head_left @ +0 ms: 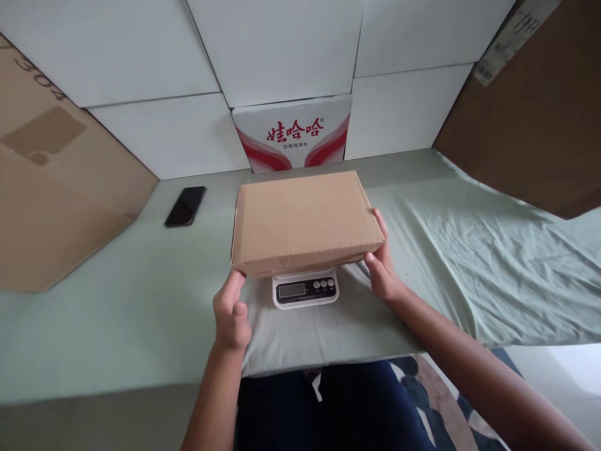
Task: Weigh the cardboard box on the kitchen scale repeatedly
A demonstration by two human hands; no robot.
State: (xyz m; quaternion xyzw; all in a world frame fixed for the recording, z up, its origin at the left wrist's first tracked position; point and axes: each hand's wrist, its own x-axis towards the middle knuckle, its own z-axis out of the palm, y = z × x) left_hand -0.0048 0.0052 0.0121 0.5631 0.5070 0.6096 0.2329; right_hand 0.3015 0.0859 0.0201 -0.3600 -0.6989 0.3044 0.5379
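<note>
A flat brown cardboard box (305, 219) lies on a small white digital scale (305, 290), whose display and buttons poke out at the box's near edge. My left hand (231, 311) is at the box's near left corner, thumb touching it and the other fingers curled. My right hand (382, 266) is against the box's right side, fingers along its edge. Whether the box rests fully on the scale or is partly borne by my hands cannot be told.
A pale green cloth (469, 250) covers the table. A black phone (184, 205) lies at the back left. A red-and-white printed carton (293, 134) stands behind the box against white panels. Large brown cardboard boxes stand at the left (51, 200) and right (535, 119).
</note>
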